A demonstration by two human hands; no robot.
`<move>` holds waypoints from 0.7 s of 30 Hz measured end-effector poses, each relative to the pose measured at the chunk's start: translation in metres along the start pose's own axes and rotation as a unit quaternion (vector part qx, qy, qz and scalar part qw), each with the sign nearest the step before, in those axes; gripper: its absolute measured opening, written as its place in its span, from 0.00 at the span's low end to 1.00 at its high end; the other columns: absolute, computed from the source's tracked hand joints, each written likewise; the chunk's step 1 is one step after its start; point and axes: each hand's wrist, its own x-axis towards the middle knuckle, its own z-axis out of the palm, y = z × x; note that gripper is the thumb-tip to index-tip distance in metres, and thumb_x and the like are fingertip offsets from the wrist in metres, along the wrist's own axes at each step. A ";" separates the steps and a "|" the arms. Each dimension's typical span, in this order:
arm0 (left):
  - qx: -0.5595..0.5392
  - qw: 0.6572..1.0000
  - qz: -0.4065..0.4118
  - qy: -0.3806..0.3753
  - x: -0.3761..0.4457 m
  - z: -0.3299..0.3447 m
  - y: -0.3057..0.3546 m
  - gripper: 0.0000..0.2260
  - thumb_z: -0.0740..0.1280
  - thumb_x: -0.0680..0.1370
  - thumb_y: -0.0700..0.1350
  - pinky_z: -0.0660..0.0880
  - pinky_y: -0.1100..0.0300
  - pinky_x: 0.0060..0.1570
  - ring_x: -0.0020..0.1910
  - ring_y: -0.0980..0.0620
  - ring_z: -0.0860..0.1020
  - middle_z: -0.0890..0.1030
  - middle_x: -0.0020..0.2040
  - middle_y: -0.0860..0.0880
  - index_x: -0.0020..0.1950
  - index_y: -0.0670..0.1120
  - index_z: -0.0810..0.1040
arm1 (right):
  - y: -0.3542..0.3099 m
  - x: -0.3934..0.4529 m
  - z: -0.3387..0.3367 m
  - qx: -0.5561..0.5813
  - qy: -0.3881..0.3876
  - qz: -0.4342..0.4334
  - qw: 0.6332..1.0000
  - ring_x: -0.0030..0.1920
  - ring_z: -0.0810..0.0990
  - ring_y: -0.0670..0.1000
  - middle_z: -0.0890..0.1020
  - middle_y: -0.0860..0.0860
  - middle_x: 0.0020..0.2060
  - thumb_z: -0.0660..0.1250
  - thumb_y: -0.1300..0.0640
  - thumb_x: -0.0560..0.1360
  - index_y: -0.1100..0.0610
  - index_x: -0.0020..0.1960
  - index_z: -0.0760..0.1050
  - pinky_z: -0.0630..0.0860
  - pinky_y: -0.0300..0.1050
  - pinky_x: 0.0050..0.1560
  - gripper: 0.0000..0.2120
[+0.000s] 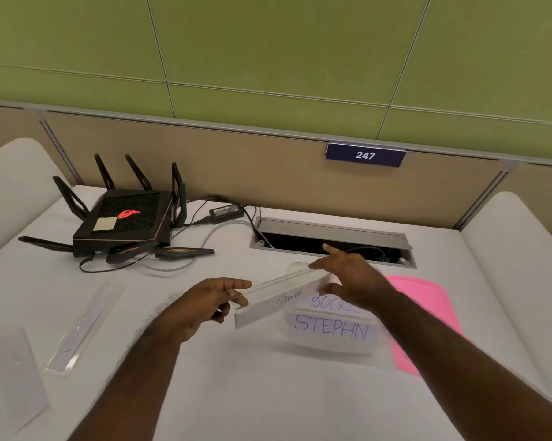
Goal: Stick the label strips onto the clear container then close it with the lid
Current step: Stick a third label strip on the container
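A white label strip (278,297) with faint handwriting is held tilted above the table between both hands. My left hand (211,300) pinches its near left end; my right hand (351,278) grips its far right end with the index finger pointing up. Just behind and below the strip stands the clear container (332,342), open, with two handwritten labels on its near side reading "SOCK.." and "STEPHN". The pink lid (424,300) lies flat on the table to the container's right, partly hidden by my right forearm.
A black router (125,224) with antennas, a power adapter (225,213) and cables sit at the back left. An open cable hatch (332,237) lies behind the container. Clear backing strips (84,329) and a sheet (20,374) rest at the left.
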 end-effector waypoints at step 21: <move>0.567 0.750 0.307 0.146 0.099 0.125 0.007 0.14 0.73 0.72 0.47 0.73 0.53 0.48 0.52 0.46 0.78 0.83 0.53 0.50 0.57 0.49 0.81 | 0.069 -0.079 0.010 -0.131 0.008 0.211 0.969 0.65 0.70 0.52 0.78 0.46 0.62 0.69 0.39 0.71 0.45 0.66 0.74 0.64 0.52 0.61 0.25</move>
